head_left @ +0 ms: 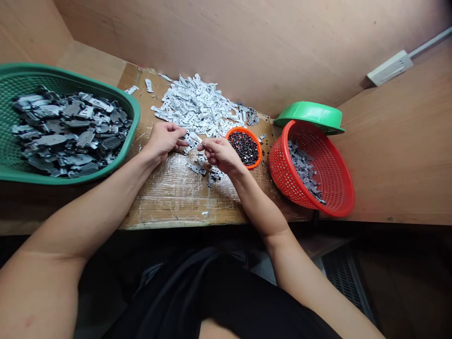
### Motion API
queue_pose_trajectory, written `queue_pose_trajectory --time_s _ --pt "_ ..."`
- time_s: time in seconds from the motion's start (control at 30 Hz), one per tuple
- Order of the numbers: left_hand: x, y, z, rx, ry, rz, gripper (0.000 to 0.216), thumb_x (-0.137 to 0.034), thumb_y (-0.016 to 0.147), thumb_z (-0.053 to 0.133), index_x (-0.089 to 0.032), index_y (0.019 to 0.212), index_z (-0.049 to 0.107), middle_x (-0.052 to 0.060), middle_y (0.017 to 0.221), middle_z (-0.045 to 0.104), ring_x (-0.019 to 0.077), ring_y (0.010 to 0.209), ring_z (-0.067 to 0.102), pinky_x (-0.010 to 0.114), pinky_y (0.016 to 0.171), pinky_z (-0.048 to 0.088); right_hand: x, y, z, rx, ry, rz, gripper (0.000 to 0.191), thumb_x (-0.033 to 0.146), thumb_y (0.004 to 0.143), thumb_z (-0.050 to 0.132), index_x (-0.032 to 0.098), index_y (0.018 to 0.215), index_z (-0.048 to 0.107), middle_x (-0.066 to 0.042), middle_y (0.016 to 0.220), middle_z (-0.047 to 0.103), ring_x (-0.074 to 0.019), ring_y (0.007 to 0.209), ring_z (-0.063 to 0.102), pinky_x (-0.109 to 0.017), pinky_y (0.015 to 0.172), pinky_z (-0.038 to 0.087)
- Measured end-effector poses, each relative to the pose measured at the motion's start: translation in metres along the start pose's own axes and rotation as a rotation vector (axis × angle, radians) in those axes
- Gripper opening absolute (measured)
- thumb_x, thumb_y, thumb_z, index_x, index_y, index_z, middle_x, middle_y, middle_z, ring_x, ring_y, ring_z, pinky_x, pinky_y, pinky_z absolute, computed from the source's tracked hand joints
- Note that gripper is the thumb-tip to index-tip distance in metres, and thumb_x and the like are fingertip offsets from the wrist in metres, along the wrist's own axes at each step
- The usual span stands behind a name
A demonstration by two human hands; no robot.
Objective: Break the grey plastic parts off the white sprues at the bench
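My left hand (pixel 163 140) and my right hand (pixel 219 154) meet over the wooden bench (pixel 169 197), both pinched on a small silvery metal piece (pixel 192 140) held between them. Behind it lies a heap of several similar white metal strips (pixel 197 106). A few small grey parts (pixel 203 168) lie under my right hand. A small orange bowl of dark red-black beads (pixel 245 147) stands just right of my right hand.
A green mesh basket (pixel 131 106) at the left holds several grey metal parts. A red mesh basket (pixel 339 186) with grey bits tilts at the right, a green basket (pixel 310 115) behind it. A white power strip (pixel 388 68) sits on the wall ledge.
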State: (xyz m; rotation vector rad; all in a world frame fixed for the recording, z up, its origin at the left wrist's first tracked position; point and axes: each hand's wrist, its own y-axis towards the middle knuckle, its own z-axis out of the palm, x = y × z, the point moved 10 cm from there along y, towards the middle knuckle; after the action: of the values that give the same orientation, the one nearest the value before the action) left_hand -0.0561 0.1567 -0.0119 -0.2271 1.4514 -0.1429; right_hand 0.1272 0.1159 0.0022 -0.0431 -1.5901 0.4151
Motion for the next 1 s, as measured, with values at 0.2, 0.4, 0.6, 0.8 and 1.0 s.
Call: queue_pose_trajectory --time_s 0.2,0.4,0.6,0.8,1.0 --pt "-0.002 -0.003 0.001 0.01 -0.012 -0.015 0.026 -0.007 0.087 0.087 -0.02 0.075 0.067 0.004 0.075 0.072 0.0153 0.061 0.076 0.025 0.046 0.033 -0.011 0.009 0.016 -0.053 0.067 0.053 0.041 0.037 0.11 0.08 0.019 0.074 0.069 0.009 0.049 0.051 -0.0042 0.038 0.033 -0.02 0.039 0.023" --pt "-0.004 -0.006 0.002 0.009 -0.027 -0.013 0.027 -0.005 0.09 0.083 -0.019 0.074 0.067 0.003 0.072 0.069 0.0152 0.061 0.076 0.024 0.043 0.029 -0.016 0.012 0.023 -0.062 0.095 0.05 0.04 0.038 0.113 0.078 0.018 0.079 0.071 0.009 0.048 0.053 -0.0037 0.037 0.034 -0.018 0.039 0.027" --pt "-0.008 -0.009 0.001 -0.004 -0.019 -0.025 0.028 -0.003 0.09 0.082 -0.018 0.073 0.066 0.001 0.07 0.068 0.0133 0.058 0.075 0.024 0.046 0.032 -0.021 0.012 0.023 -0.09 0.109 0.025 0.041 0.043 0.111 0.08 0.018 0.08 0.071 0.009 0.048 0.054 -0.0039 0.037 0.034 -0.019 0.038 0.023" --pt "-0.006 -0.008 0.002 -0.001 -0.006 -0.019 0.027 -0.005 0.089 0.083 -0.018 0.073 0.067 0.001 0.069 0.069 0.0137 0.06 0.075 0.023 0.045 0.032 -0.022 0.011 0.023 -0.097 0.083 0.015 0.044 0.049 0.108 0.084 0.02 0.079 0.068 0.009 0.049 0.054 -0.0041 0.036 0.035 -0.019 0.037 0.023" --pt "-0.005 -0.008 0.002 -0.003 0.013 0.026 0.029 -0.007 0.088 0.087 -0.019 0.071 0.067 0.001 0.069 0.068 0.0152 0.063 0.077 0.023 0.045 0.034 -0.028 0.011 0.02 -0.103 0.044 0.032 0.048 0.05 0.11 0.08 0.019 0.075 0.069 0.01 0.044 0.047 -0.0045 0.035 0.03 -0.02 0.039 0.022"
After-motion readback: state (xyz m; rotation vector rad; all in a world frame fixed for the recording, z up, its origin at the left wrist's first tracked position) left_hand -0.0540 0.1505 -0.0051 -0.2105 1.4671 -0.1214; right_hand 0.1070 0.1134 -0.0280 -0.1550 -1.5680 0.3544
